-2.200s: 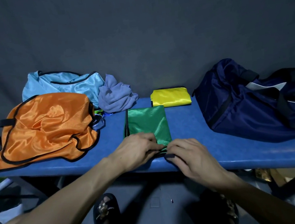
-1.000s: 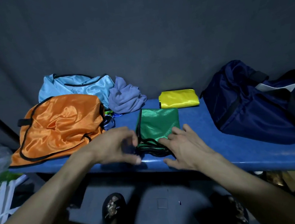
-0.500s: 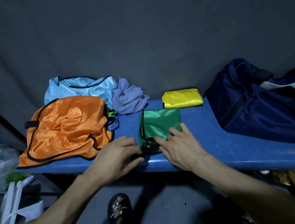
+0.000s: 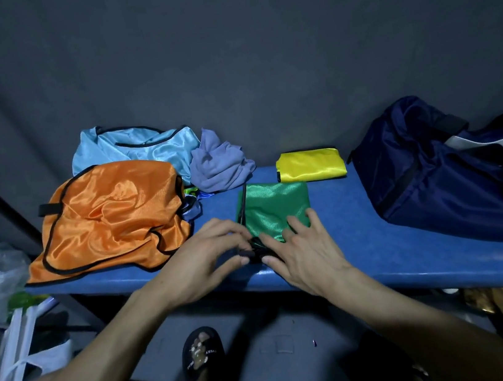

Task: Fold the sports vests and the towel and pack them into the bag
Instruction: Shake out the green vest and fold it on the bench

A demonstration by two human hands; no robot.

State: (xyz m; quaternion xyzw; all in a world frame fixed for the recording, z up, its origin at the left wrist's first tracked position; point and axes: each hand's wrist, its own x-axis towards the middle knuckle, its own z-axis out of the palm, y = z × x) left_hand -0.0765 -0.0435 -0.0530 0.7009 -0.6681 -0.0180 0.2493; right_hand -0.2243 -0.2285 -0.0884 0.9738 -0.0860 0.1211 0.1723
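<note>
Green vest [image 4: 273, 208], folded, lies at the front edge of the blue bench [image 4: 363, 239]. My right hand [image 4: 304, 250] presses it with flat, spread fingers; my left hand [image 4: 208, 257] pinches its black trim. Navy bag [image 4: 441, 170] sits well right; the folded yellow vest [image 4: 309, 165] lies behind.

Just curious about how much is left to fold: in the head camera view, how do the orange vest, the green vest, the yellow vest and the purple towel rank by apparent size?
1. orange vest, unfolded
2. green vest
3. purple towel and yellow vest: look alike, not ranked; both lie farther back
</note>
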